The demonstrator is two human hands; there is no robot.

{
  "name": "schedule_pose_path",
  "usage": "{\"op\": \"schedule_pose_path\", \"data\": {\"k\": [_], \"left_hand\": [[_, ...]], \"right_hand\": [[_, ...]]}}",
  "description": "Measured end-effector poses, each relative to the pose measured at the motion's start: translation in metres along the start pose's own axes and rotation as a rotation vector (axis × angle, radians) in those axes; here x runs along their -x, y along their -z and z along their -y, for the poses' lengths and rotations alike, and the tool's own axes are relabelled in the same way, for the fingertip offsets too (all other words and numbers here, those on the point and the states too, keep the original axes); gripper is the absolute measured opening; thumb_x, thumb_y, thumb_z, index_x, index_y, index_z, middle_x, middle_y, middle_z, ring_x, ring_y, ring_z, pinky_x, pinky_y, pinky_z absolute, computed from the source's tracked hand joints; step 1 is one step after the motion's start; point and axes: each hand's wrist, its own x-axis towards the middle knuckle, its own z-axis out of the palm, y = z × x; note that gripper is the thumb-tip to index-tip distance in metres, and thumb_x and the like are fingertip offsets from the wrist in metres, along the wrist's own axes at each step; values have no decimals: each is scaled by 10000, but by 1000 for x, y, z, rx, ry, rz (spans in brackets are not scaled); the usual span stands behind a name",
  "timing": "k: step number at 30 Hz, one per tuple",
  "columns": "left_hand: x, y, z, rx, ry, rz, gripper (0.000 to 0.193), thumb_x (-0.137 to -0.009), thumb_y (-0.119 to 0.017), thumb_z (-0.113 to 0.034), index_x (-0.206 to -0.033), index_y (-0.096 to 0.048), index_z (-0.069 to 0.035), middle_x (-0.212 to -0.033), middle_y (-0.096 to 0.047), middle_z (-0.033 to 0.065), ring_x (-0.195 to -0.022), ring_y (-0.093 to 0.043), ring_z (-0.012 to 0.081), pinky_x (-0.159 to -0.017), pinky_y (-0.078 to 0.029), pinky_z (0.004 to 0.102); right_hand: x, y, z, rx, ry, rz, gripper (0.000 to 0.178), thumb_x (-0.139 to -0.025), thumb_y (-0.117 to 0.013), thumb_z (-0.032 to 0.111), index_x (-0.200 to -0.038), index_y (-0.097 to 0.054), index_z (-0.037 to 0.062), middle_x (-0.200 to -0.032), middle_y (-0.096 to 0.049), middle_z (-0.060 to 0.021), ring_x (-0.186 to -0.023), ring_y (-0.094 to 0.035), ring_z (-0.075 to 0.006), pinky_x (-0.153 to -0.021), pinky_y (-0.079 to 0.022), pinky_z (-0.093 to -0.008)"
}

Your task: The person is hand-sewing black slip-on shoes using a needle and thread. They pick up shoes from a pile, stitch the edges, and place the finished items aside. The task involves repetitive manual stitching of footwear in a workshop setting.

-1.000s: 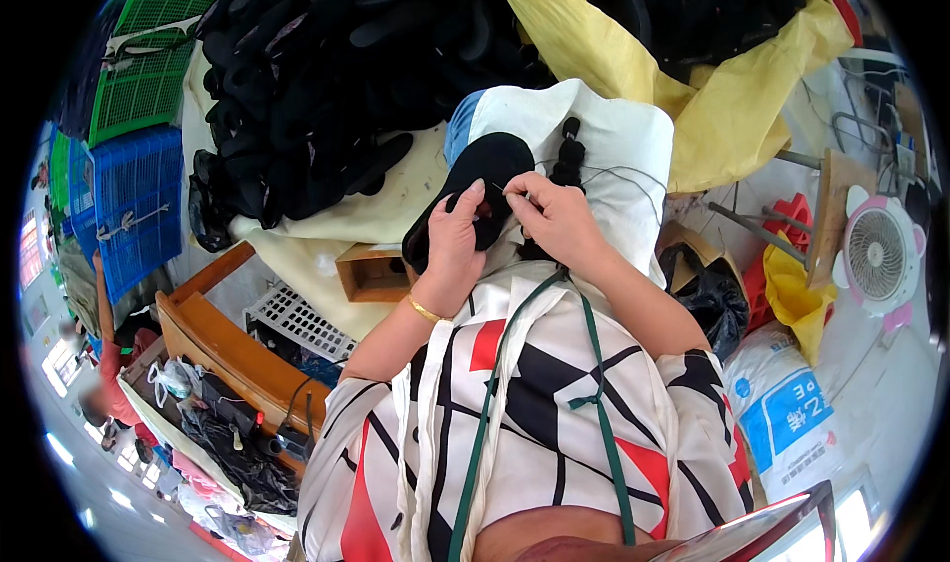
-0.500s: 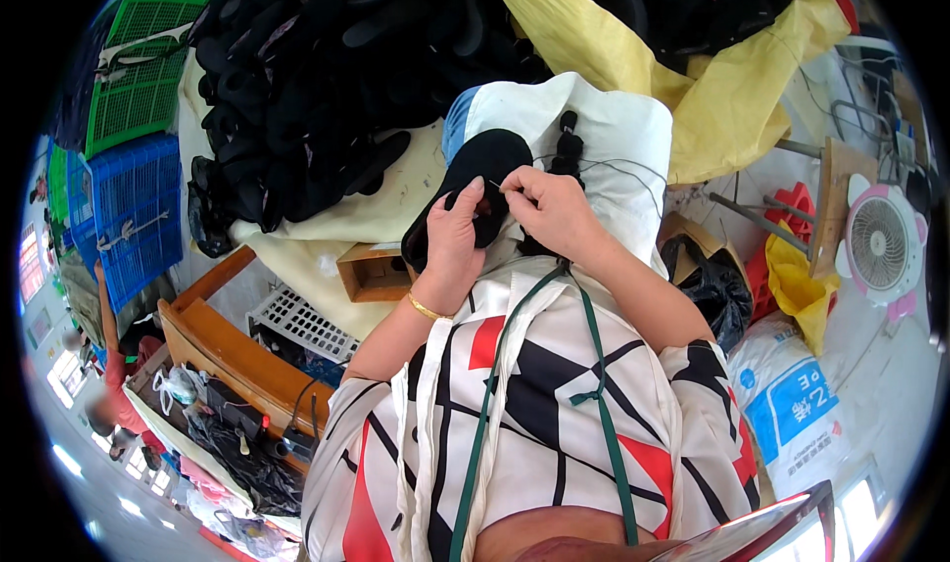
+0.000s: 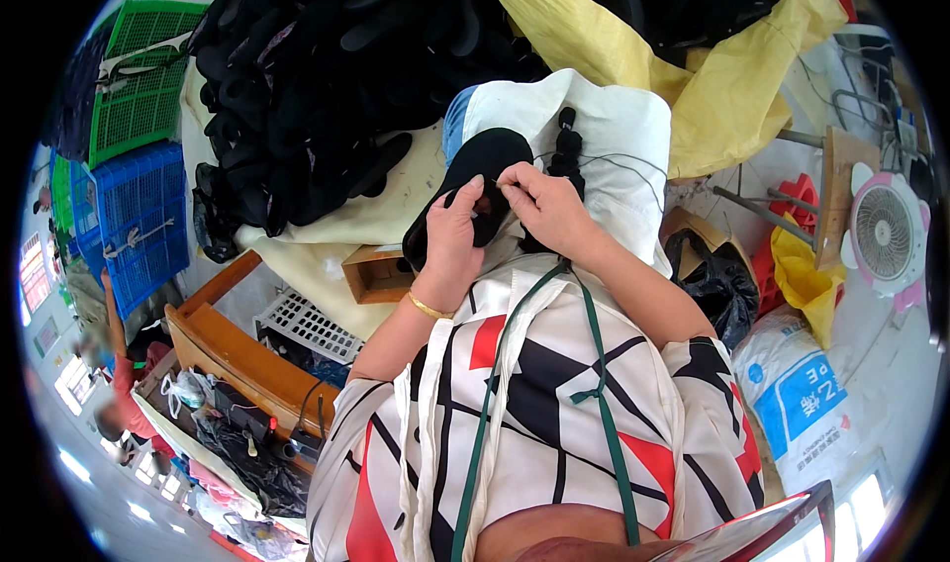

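Observation:
My left hand [image 3: 450, 240] is closed round the near end of a black cloth shoe [image 3: 495, 151], its thumb laid near the opening. The shoe lies slanted over the white cloth [image 3: 628, 127] on my lap. At the shoe's right edge my right hand [image 3: 554, 214] pinches thumb and forefinger together; what sits between them is too small to make out. Just beyond that hand, a knotted black bundle [image 3: 567, 146] rests on the white cloth, with thin dark threads trailing to the right.
A heap of black shoes [image 3: 297, 97] fills the far left. Yellow sheeting [image 3: 732, 107] spreads at the far right. A wooden box [image 3: 376, 277] and wooden bench [image 3: 233, 354] stand to my left, beside blue [image 3: 143, 226] and green crates [image 3: 139, 77]. Rightward are a fan [image 3: 886, 231] and black bag [image 3: 717, 285].
My right hand has shifted very slightly left against the shoe, fingers still pinched. The left hand and the shoe stay nearly where they were; the view has turned a little.

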Motion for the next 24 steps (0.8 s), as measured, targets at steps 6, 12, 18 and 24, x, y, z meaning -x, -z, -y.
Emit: {"op": "schedule_pose_path", "data": {"k": [6,12,18,24], "left_hand": [[0,-5,-5,-19,17,-22,130,-868,-725,-187,-856,-644,-86,-772,-603,1,-734,-538,106,-684,-429,263],[-11,-3,-2,-5,28,5,124,-865,-718,-170,-833,-639,-79,-740,-595,4,-694,-534,110,-665,-428,266],[2,-4,11,-99,3,-2,155,-903,-613,-146,-970,-699,-36,-877,-682,37,-815,-625,130,-763,-501,286],[-2,7,17,-215,-166,137,197,-894,-672,-134,-1036,-687,1,-932,-675,13,-830,-591,82,-753,-492,255]], "right_hand": [[3,-4,-9,-42,50,-32,97,-945,-604,100,-1031,-599,57,-763,-600,-119,-608,-549,-193,-594,-469,-298],[-1,-9,-11,13,96,-89,109,-957,-566,154,-1042,-546,89,-778,-640,-162,-708,-649,-369,-608,-498,-441],[-15,-10,11,-29,-46,18,174,-923,-510,120,-1081,-487,49,-863,-634,-258,-859,-622,-460,-718,-490,-495],[-30,14,19,262,185,-49,122,-879,-642,107,-995,-653,70,-876,-659,-142,-809,-655,-325,-710,-518,-392]]}}
